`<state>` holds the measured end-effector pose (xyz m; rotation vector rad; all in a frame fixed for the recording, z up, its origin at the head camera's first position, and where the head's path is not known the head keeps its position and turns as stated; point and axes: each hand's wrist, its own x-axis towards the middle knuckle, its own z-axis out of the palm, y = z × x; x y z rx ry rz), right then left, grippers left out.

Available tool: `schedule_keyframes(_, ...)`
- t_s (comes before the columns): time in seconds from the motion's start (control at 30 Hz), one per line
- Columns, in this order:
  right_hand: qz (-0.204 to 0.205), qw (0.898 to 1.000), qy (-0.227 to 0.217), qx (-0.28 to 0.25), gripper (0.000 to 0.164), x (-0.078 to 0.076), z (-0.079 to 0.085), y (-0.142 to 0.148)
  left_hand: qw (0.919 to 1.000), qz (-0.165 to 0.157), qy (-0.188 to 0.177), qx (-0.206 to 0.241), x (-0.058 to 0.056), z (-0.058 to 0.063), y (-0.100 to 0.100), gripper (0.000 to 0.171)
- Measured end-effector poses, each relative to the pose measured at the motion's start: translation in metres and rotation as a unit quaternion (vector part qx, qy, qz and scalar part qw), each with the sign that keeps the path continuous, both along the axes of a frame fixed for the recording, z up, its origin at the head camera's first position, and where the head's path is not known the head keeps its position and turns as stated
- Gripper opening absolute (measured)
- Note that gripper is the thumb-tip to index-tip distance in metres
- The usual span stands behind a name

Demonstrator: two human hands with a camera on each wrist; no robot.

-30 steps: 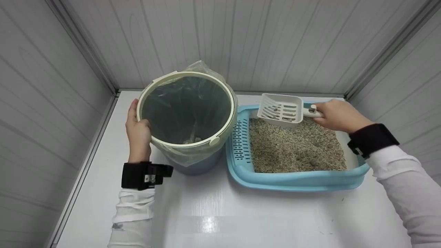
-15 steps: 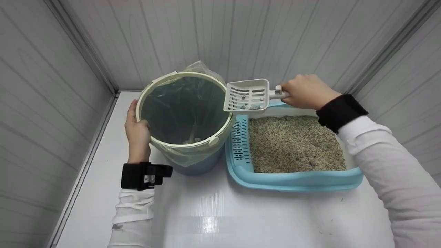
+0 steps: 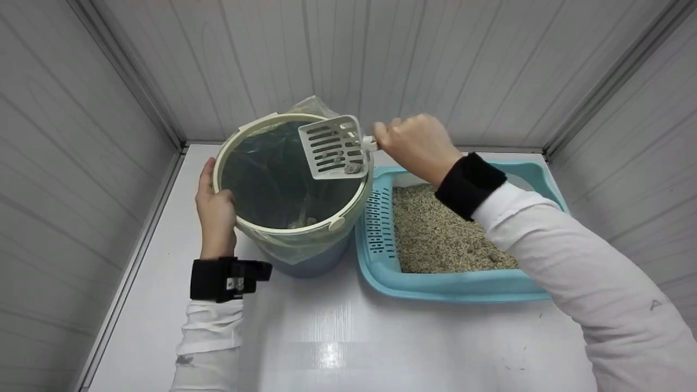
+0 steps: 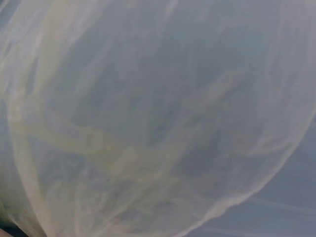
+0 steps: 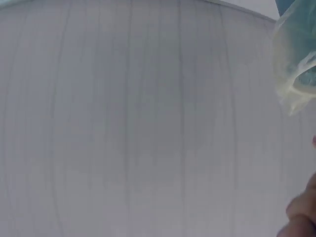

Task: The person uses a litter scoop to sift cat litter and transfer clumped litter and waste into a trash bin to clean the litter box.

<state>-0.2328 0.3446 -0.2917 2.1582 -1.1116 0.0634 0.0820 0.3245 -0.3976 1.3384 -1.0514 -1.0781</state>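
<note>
My right hand grips the handle of a white slotted litter scoop over the right part of a round trash can's opening. The scoop is tilted down to the left, with small grey clumps in it near its front edge. My left hand holds the left side of the trash can, thumb at the cream rim and fingers along the outside. A translucent bag lines the can and hangs over its rim, filling most of the left wrist view. A few clumps lie inside the can.
Right of the can stands a blue litter box with brown granular litter and a slotted left ledge. Both stand on a white table. Pale panelled walls rise behind and at both sides. My right forearm crosses above the box.
My right hand has carried the scoop left from above the litter box to over the trash can and tipped it. My left hand has stayed at the can's rim.
</note>
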Motion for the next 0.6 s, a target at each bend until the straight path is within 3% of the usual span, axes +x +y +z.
schedule_keyframes(0.1, 0.02, 0.996, 0.062, -0.064, 0.029, 0.013, -0.004, 0.005, 1.0, 0.0, -0.002, -0.005, 0.0, 0.0, 0.0, 0.074)
schedule_keyframes(0.27, 0.075, 0.969, 0.152, -0.182, 0.028, 0.025, -0.014, 0.009, 0.9998, 0.005, -0.012, -0.018, -0.001, -0.001, 0.0, 0.075)
schedule_keyframes(0.33, 0.093, 0.96, 0.155, -0.214, 0.027, 0.025, -0.018, 0.009, 0.9996, 0.005, -0.015, -0.024, -0.002, -0.002, 0.0, 0.076)
schedule_keyframes(0.43, 0.109, 0.956, 0.141, -0.234, 0.028, 0.022, -0.023, 0.009, 0.9995, 0.003, -0.016, -0.026, -0.003, -0.002, 0.0, 0.077)
schedule_keyframes(0.53, 0.112, 0.958, 0.123, -0.234, 0.027, 0.017, -0.024, 0.009, 0.9997, 0.002, -0.013, -0.022, -0.003, -0.002, 0.0, 0.077)
schedule_keyframes(0.6, 0.104, 0.965, 0.095, -0.22, 0.024, 0.013, -0.023, 0.01, 0.9997, 0.0, -0.015, -0.02, -0.003, -0.002, 0.0, 0.076)
